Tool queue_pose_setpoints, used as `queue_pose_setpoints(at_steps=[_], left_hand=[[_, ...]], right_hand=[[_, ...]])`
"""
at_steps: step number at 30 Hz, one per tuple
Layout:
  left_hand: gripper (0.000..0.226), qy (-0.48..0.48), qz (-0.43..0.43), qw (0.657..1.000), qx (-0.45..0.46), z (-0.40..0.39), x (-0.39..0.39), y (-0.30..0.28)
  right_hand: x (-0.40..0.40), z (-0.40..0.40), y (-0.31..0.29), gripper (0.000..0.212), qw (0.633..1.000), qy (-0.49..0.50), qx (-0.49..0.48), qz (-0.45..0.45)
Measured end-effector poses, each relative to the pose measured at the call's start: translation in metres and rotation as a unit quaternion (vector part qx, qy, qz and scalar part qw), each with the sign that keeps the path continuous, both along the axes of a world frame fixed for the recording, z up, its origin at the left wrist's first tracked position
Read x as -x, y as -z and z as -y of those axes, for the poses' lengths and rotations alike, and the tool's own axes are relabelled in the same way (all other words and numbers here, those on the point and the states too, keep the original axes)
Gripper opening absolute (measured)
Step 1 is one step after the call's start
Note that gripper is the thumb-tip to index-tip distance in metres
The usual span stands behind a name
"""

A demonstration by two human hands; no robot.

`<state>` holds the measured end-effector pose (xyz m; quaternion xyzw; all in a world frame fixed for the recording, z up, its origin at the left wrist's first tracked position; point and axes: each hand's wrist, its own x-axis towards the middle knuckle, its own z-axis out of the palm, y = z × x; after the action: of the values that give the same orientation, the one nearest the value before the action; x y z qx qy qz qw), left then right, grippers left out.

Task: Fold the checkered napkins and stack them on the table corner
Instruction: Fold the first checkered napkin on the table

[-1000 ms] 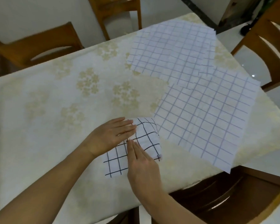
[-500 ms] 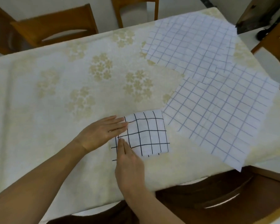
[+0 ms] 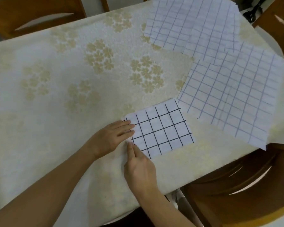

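Note:
A folded white napkin with bold black checks [image 3: 161, 128] lies flat near the table's front edge. My left hand [image 3: 110, 138] lies flat with straight fingers, its fingertips pressing the napkin's left edge. My right hand [image 3: 139, 167] comes up from below, straight fingers touching the napkin's lower left corner. An unfolded napkin with faint blue checks [image 3: 233, 95] lies spread to the right, hanging a little over the table edge. Another unfolded checked napkin [image 3: 190, 25] lies at the far right, partly under that one.
The table wears a cream cloth with pale flower prints [image 3: 72, 79]. Wooden chairs stand at the front right [image 3: 236, 185], the far left [image 3: 36, 17] and the far right [image 3: 279, 27].
Both hands have slid leftwards off the folded napkin's top, and only the fingertips now rest on its left edge and corner. More of the napkin shows. The view has shifted.

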<state>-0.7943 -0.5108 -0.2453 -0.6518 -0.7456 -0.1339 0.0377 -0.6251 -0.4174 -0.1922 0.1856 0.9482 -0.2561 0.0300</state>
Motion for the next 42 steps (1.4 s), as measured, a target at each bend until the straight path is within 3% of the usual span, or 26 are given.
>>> queue_pose_setpoints(at_steps=[4, 10, 13, 17, 21, 24, 31, 36, 42], left_hand=[[0.044, -0.063, 0.035, 0.997, -0.02, -0.006, -0.008, -0.008], [0.039, -0.178, 0.075, 0.98, -0.057, -0.058, -0.032, -0.016], [0.047, -0.251, 0.096, 0.963, -0.024, -0.083, -0.051, -0.016], [0.066, -0.292, 0.085, 0.948, 0.091, -0.097, -0.073, -0.006], [0.071, -0.314, 0.063, 0.933, 0.163, -0.086, -0.077, 0.008], [0.073, -0.322, 0.064, 0.929, 0.173, -0.08, -0.075, 0.011], [0.076, -0.341, 0.067, 0.923, 0.161, -0.091, -0.086, 0.002], [0.077, -0.35, 0.075, 0.918, 0.171, -0.092, -0.093, 0.012], [0.08, -0.362, 0.07, 0.916, 0.158, -0.095, -0.104, 0.003]], right_hand=[[-0.001, -0.008, 0.0, 0.052, 0.997, -0.043, -0.04, -0.047], [-0.001, -0.067, 0.009, 0.049, 0.986, -0.093, -0.11, -0.089], [0.005, -0.112, 0.017, 0.045, 0.98, -0.083, -0.142, -0.115], [0.023, -0.167, 0.033, 0.058, 0.981, -0.11, -0.149, -0.063], [0.026, -0.19, 0.05, 0.076, 0.974, -0.16, -0.163, 0.0], [0.022, -0.193, 0.059, 0.08, 0.971, -0.177, -0.161, 0.017], [0.029, -0.204, 0.053, 0.08, 0.976, -0.151, -0.15, -0.046], [0.027, -0.21, 0.063, 0.084, 0.972, -0.17, -0.163, -0.007], [0.02, -0.21, 0.056, 0.09, 0.971, -0.171, -0.167, -0.028]])
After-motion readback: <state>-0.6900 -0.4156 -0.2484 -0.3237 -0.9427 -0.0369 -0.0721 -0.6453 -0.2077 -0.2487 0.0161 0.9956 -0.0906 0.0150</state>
